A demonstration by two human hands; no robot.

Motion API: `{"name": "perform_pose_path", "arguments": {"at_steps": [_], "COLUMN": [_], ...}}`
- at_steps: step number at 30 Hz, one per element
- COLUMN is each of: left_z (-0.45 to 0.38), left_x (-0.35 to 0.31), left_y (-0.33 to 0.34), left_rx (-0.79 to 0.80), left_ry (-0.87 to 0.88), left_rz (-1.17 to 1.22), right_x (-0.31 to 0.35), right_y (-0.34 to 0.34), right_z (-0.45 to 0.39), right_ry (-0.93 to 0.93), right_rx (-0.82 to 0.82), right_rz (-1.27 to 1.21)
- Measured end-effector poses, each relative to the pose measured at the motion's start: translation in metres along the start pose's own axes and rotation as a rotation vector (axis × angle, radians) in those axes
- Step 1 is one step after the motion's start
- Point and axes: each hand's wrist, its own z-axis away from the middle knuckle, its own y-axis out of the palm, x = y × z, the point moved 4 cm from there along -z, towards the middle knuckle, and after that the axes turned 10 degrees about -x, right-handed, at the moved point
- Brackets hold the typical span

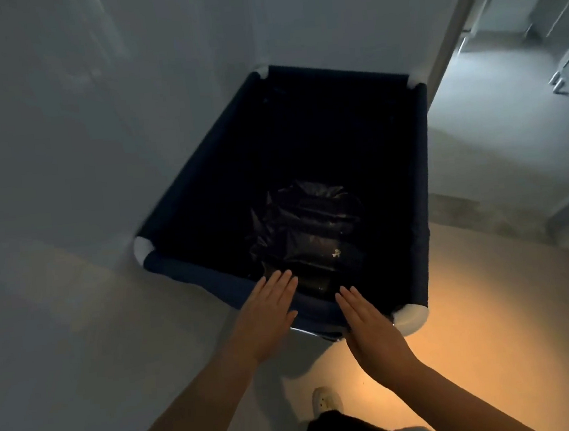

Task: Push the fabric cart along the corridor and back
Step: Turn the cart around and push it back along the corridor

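Observation:
The fabric cart [185, 196] is a deep, dark navy bin with white corner caps, seen from above in the middle of the view. A crumpled dark plastic bag [306, 227] lies at its bottom. My left hand [267, 314] is flat, fingers together, resting over the cart's near rim. My right hand [368, 328] is also flat, its edge at the same rim near the right corner cap. Neither hand is wrapped around anything. The cart's far left corner is close to the wall.
A pale wall [93, 94] runs along the left and behind the cart. To the right a doorway [511, 68] opens onto a lit floor. A white shoe [327, 400] shows below the hands on the warm-lit floor.

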Motion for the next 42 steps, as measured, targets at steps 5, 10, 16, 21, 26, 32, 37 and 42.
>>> {"name": "perform_pose_path", "arguments": {"at_steps": [5, 10, 16, 21, 26, 32, 37, 42], "left_z": [-0.003, 0.012, 0.009, 0.007, 0.005, 0.004, 0.004, 0.003], "left_x": [0.03, 0.069, 0.099, 0.105, 0.106, 0.114, 0.114, 0.112], "left_y": [0.017, 0.026, 0.033, 0.028, 0.024, 0.031, 0.03, 0.027], "left_rx": [0.045, 0.104, 0.093, 0.041, 0.026, 0.042, 0.051, 0.032], "left_ry": [0.043, 0.015, 0.114, 0.196, 0.281, 0.332, 0.328, 0.293], "left_rz": [-0.047, -0.003, 0.064, 0.106, 0.135, 0.119, 0.094, 0.123], "right_x": [0.016, 0.026, 0.038, 0.037, 0.032, 0.036, 0.039, 0.036], "right_y": [0.025, 0.045, 0.056, 0.058, 0.057, 0.056, 0.058, 0.057], "right_z": [-0.025, -0.031, -0.028, -0.026, -0.026, -0.027, -0.028, -0.027], "right_ry": [-0.021, 0.076, 0.165, 0.165, 0.147, 0.132, 0.152, 0.115], "right_rx": [0.057, 0.117, 0.09, 0.087, 0.104, 0.082, 0.064, 0.1], "right_rz": [0.07, 0.156, 0.196, 0.187, 0.169, 0.192, 0.163, 0.143]}}
